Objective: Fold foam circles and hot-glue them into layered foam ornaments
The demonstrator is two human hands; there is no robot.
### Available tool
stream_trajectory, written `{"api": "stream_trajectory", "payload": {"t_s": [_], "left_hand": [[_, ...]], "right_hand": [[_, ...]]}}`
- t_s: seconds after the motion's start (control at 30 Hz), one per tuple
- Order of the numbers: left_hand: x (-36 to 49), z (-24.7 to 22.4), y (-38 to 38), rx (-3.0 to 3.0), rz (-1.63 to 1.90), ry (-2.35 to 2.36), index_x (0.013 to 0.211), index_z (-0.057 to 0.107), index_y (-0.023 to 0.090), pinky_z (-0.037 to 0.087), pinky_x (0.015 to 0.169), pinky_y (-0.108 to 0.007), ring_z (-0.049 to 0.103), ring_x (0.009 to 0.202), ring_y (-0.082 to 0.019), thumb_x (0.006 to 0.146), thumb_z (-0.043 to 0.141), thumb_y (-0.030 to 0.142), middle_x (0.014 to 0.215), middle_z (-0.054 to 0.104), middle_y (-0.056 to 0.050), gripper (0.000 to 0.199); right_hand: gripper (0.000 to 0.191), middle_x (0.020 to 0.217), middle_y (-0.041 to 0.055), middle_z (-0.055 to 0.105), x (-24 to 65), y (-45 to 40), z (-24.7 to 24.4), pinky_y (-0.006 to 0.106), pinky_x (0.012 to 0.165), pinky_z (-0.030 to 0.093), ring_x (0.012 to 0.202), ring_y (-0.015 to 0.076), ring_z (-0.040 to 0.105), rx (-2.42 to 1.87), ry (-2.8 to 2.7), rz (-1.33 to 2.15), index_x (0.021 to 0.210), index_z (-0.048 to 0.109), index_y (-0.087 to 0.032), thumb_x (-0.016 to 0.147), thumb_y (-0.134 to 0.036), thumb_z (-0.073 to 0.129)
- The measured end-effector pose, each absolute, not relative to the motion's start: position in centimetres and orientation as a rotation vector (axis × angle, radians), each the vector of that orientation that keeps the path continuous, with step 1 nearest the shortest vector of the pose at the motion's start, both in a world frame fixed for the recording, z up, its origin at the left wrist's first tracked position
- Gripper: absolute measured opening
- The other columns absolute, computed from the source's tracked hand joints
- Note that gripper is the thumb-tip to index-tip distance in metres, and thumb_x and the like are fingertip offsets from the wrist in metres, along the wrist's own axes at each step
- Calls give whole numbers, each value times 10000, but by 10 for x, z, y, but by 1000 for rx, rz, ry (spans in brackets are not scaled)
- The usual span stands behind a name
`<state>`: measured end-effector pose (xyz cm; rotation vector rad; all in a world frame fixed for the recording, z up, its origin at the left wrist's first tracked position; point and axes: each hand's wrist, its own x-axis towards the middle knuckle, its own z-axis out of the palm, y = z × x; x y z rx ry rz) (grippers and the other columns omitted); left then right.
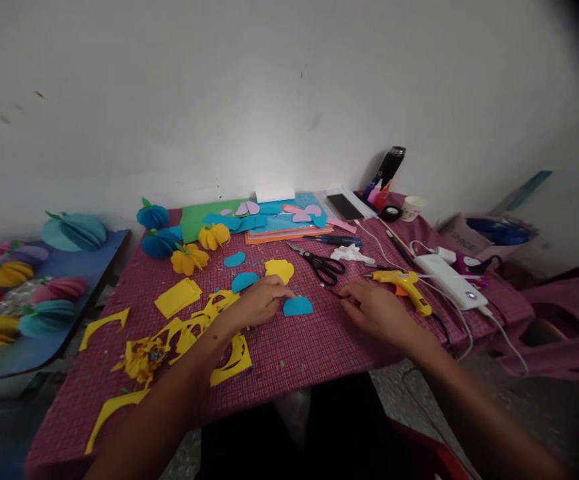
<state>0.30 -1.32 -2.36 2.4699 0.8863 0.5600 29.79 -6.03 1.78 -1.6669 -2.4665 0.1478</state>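
My left hand [262, 301] is over the middle of the table, holding nothing, its index finger stretched out to the edge of a blue paper half-circle [298, 307]. My right hand [369, 307] is closed in a pinch to the right of that piece. A thin dark thing with a pale tip seems to stick out from its fingers, too small to name. Two more blue half-circles [244, 281] and a yellow paper stack with scalloped edges [279, 269] lie beyond my left hand. Black-handled scissors [325, 265] rest between and beyond my hands.
A yellow glue gun [405, 287] and a white power strip [450, 280] with cables lie at the right. Yellow paper scraps [232, 363] spread around my left forearm. Paper pumpkins [189, 259] stand at the back left, a phone [345, 207] and black bottle [390, 167] at the back right.
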Motion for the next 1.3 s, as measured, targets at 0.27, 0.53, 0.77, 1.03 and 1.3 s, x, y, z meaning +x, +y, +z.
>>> {"api": "stream_trajectory", "payload": {"t_s": [0.27,0.53,0.77,1.03,1.3], "left_hand": [[4,-8,-36,2575,501,1201,1103,692,231,441,916,-397,546,981,-230,887,606,332,1011,577,-69,254],[8,-8,-41,2596,449,1226,1018,690,223,439,898,-395,546,980,-238,880,616,359,1004,572,-67,209],[11,-8,-41,2547,513,1204,958,680,226,444,867,-371,550,961,-229,845,634,302,973,577,-56,144],[11,-10,-40,2378,605,1127,980,612,208,456,831,-345,575,937,-217,767,678,212,968,625,-33,222],[12,-14,-38,2207,748,1089,1026,648,215,464,791,-299,619,881,-172,826,602,130,977,699,-8,221]], "right_hand": [[216,1021,123,707,314,-56,0,310,731,436,880,241,657,-1915,-2292,-96,994,687,-165,945,-272,506],[216,1061,78,718,251,-63,-8,294,888,450,1004,210,638,-1513,-2400,411,1077,694,-192,969,-264,522],[155,977,85,716,234,-58,-8,298,808,448,912,218,645,-1560,-2379,457,965,698,-204,919,-253,558],[73,773,8,663,238,-55,-21,276,662,415,719,171,591,-1454,-2069,784,766,624,-207,804,-152,595],[73,805,-14,639,233,-50,-10,261,665,429,726,150,567,-1201,-1968,966,855,637,-214,837,-154,599]]}}
